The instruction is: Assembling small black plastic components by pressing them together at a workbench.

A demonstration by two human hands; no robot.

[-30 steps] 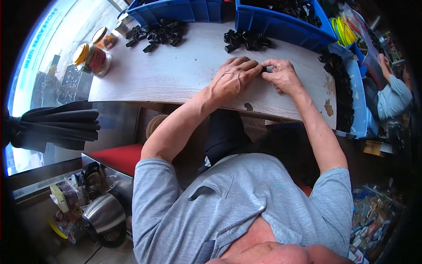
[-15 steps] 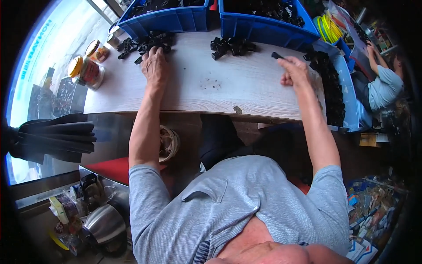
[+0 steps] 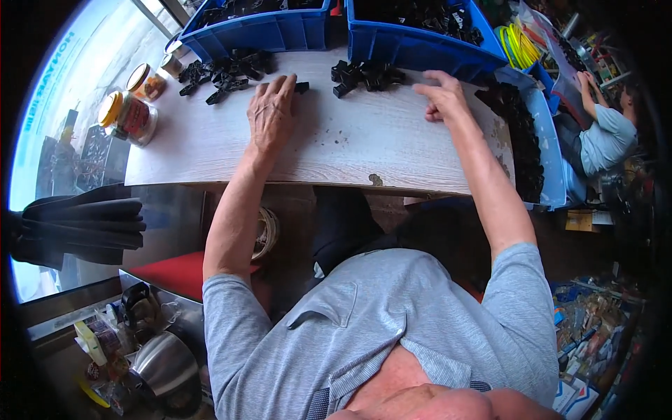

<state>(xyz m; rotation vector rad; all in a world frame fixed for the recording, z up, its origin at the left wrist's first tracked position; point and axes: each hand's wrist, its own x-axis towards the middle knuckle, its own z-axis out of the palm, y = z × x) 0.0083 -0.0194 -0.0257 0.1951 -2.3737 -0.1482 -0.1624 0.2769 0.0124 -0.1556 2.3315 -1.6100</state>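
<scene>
My left hand [image 3: 271, 108] is over the left half of the table, its fingers bent down and closed on a small black plastic part [image 3: 302, 87] that sticks out to the right of the fingertips. To its left lies a loose pile of black plastic parts [image 3: 227, 73]. At the centre back sits a second pile of black parts [image 3: 365, 75]. My right hand [image 3: 444, 98] is above the table just right of that pile, index finger stretched out and the other fingers partly curled. No part shows in it.
Two blue bins [image 3: 259, 31] [image 3: 420, 49] of black parts stand along the back. A light blue crate [image 3: 549, 140] of black parts adjoins the table's right end. Lidded jars [image 3: 129, 119] stand at the left edge. A co-worker [image 3: 605, 133] sits at far right.
My left hand has moved right, off the left pile, with a black part at its fingertips. My right hand has moved left and farther back; the black part it held no longer shows.
</scene>
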